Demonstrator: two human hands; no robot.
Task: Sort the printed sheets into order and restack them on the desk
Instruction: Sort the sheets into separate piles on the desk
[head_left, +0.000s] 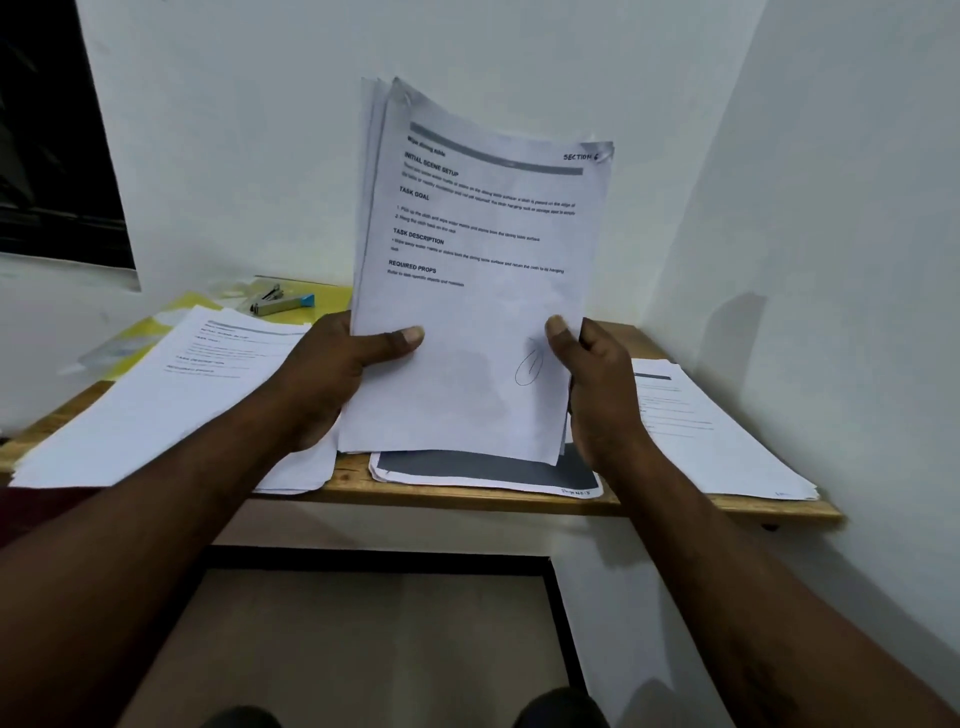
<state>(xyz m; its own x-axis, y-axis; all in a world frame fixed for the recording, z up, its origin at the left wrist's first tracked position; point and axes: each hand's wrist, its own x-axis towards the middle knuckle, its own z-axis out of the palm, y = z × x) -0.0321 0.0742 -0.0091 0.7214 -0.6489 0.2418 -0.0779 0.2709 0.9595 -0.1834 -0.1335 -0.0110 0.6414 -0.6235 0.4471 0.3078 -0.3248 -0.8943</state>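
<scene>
Looks like a small office or paperwork corner: narrow wooden surface (467, 496) set where two plain white walls (234, 130) meet, dark window (47, 130) at left. It carries printed sheets: left stack (171, 395), right stack (717, 441), sheet with a dark block (483, 470) between them. The held sheaf (478, 312) shows typed form headings (TASK GOAL, REQUIRED PROPS). Stapler (275, 302) and yellow folder (156, 332) at the back say desk work.

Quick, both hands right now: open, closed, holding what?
Left hand: closed on the raised bundle of printed sheets, thumb across the front page.
Right hand: closed on the same bundle at its right edge, thumb on the front.
</scene>
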